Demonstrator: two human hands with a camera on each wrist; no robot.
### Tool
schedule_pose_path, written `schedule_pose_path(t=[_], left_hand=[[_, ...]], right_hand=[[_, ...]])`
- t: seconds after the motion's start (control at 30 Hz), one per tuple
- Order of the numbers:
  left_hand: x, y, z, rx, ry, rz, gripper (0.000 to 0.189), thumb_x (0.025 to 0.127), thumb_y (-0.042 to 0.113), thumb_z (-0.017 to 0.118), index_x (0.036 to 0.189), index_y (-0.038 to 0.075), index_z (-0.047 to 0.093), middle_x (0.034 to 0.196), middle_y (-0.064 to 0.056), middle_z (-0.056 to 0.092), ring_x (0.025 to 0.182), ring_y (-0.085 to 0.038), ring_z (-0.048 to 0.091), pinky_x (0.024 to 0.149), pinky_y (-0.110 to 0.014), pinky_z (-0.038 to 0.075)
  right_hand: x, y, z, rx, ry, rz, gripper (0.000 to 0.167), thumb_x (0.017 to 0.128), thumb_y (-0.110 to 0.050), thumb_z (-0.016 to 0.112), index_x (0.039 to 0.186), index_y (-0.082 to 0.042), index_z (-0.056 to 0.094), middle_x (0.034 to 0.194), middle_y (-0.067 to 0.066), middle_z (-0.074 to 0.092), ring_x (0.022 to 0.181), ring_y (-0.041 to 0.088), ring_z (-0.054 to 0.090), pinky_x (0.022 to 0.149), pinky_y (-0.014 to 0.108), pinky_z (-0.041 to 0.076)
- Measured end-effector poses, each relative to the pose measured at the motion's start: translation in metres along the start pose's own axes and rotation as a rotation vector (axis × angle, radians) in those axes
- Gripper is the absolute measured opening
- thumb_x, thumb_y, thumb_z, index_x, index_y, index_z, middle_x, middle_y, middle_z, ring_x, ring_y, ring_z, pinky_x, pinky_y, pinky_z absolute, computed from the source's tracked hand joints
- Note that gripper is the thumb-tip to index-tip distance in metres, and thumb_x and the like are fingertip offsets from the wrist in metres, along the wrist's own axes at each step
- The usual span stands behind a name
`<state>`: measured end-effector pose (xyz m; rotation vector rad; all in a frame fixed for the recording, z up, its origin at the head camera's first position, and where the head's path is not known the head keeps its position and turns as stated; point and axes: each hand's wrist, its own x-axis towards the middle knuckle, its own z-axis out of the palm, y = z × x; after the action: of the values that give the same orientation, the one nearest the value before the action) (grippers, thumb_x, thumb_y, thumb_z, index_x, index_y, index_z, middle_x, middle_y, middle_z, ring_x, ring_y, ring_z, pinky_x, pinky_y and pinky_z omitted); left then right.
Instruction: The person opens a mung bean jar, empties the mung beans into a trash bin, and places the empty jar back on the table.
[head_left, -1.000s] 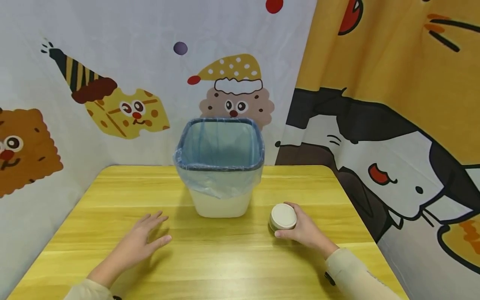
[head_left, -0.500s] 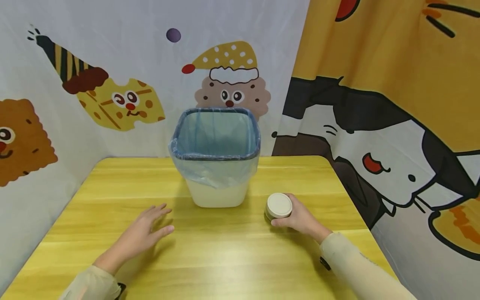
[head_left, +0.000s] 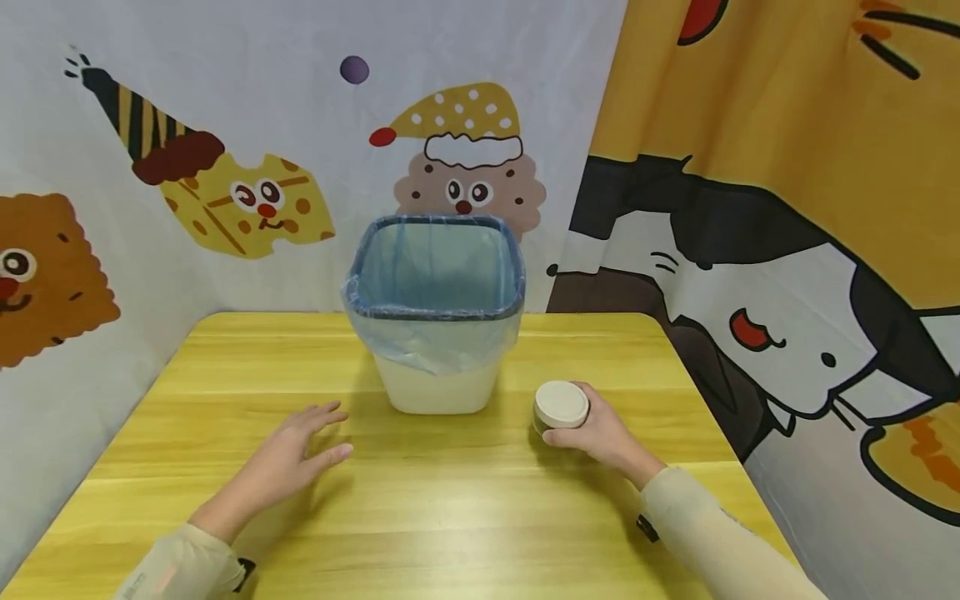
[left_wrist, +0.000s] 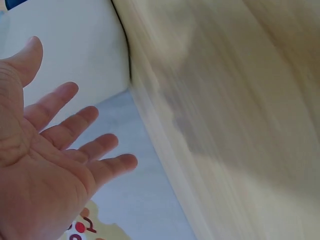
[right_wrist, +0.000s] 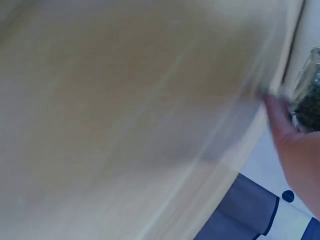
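Note:
My right hand grips a small round jar with a cream lid, to the right of the bin and close over the table. Clear sides and dark green contents show on the jar in the right wrist view, where it is cut off by the frame edge. The thumb lies on the jar's near side; most fingers are hidden behind it. My left hand hovers over the table on the left with fingers spread, holding nothing. Its palm and straight fingers show in the left wrist view.
A white bin lined with a bluish translucent bag stands upright towards the back of the yellow wood-grain table. Behind the table hangs a white cartoon-printed cloth, with an orange curtain at the right.
The head view has tilted down slightly. The jar in my right hand has risen a little against the bin. My left hand stays spread in nearly the same place.

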<state>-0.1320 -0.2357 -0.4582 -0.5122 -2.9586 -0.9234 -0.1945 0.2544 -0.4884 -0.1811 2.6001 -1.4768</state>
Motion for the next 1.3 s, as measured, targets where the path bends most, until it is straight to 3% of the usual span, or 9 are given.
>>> schedule_pose_path(t=[0.1,0.27,0.5,0.7,0.77,0.9,1.0,1.13,1.3], left_hand=[[0.003,0.007,0.000,-0.014,0.019,0.040,0.054,0.104,0.036,0.071,0.147,0.005,0.063,0.156,-0.024,0.057,0.140,-0.054,0.055,0.109,-0.071,0.050],[0.007,0.027,0.001,-0.021,0.031,0.095,0.049,0.102,0.033,0.074,0.143,0.007,0.066,0.141,-0.017,0.070,0.115,-0.036,0.073,0.088,-0.047,0.065],[0.014,0.078,0.007,-0.041,0.050,0.251,0.053,0.100,0.034,0.077,0.146,0.012,0.065,0.140,-0.011,0.070,0.094,-0.016,0.071,0.069,-0.021,0.059],[0.030,0.129,0.006,-0.064,-0.011,0.451,0.069,0.099,0.044,0.075,0.158,0.014,0.052,0.156,-0.008,0.058,0.097,-0.010,0.066,0.066,-0.017,0.054],[0.039,0.144,0.006,-0.042,0.001,0.540,0.077,0.097,0.047,0.076,0.160,0.013,0.048,0.159,-0.007,0.056,0.099,-0.009,0.068,0.072,-0.019,0.058],[0.056,0.167,0.006,0.049,0.033,0.699,0.083,0.096,0.054,0.074,0.159,0.009,0.047,0.157,-0.007,0.057,0.119,-0.015,0.072,0.093,-0.031,0.063],[0.065,0.177,0.006,0.107,0.010,0.757,0.080,0.097,0.058,0.072,0.156,0.008,0.050,0.151,-0.006,0.062,0.129,-0.018,0.069,0.101,-0.035,0.062],[0.074,0.184,0.006,0.175,-0.057,0.803,0.075,0.098,0.061,0.070,0.152,0.011,0.054,0.144,-0.001,0.065,0.121,-0.012,0.070,0.096,-0.027,0.061],[0.080,0.186,0.009,0.264,-0.043,0.850,0.074,0.097,0.064,0.068,0.149,0.012,0.056,0.136,0.000,0.064,0.106,-0.009,0.069,0.086,-0.020,0.059]], right_hand=[[-0.003,-0.005,-0.003,0.069,-0.003,-0.018,0.089,0.079,-0.024,0.096,0.152,-0.010,0.048,0.140,0.014,0.066,0.125,0.023,0.064,0.108,0.037,0.050],[-0.006,-0.016,-0.005,0.175,-0.065,-0.056,0.085,0.082,-0.016,0.092,0.154,-0.006,0.047,0.141,0.016,0.065,0.123,0.017,0.063,0.104,0.025,0.051],[-0.014,-0.039,0.002,0.318,-0.277,-0.089,0.084,0.086,-0.019,0.089,0.154,0.002,0.044,0.137,0.012,0.066,0.121,0.017,0.065,0.102,0.024,0.055],[-0.023,-0.060,0.017,0.398,-0.460,-0.165,0.084,0.085,-0.020,0.089,0.151,0.007,0.045,0.132,0.004,0.068,0.118,0.017,0.067,0.102,0.028,0.058],[-0.024,-0.068,0.021,0.399,-0.515,-0.211,0.082,0.084,-0.020,0.089,0.149,0.006,0.048,0.131,0.005,0.069,0.117,0.017,0.068,0.103,0.029,0.057],[-0.026,-0.086,0.028,0.375,-0.620,-0.270,0.076,0.082,-0.017,0.090,0.146,0.001,0.053,0.128,0.006,0.070,0.114,0.019,0.069,0.101,0.033,0.059],[-0.027,-0.094,0.033,0.377,-0.680,-0.294,0.072,0.080,-0.012,0.090,0.142,0.000,0.054,0.126,0.006,0.069,0.111,0.018,0.070,0.099,0.035,0.061],[-0.029,-0.098,0.034,0.370,-0.699,-0.334,0.071,0.078,-0.008,0.088,0.140,0.001,0.053,0.123,0.007,0.070,0.107,0.016,0.070,0.098,0.034,0.061],[-0.029,-0.099,0.038,0.303,-0.653,-0.412,0.068,0.076,-0.009,0.085,0.136,-0.002,0.055,0.116,0.006,0.071,0.100,0.012,0.070,0.091,0.034,0.063]])
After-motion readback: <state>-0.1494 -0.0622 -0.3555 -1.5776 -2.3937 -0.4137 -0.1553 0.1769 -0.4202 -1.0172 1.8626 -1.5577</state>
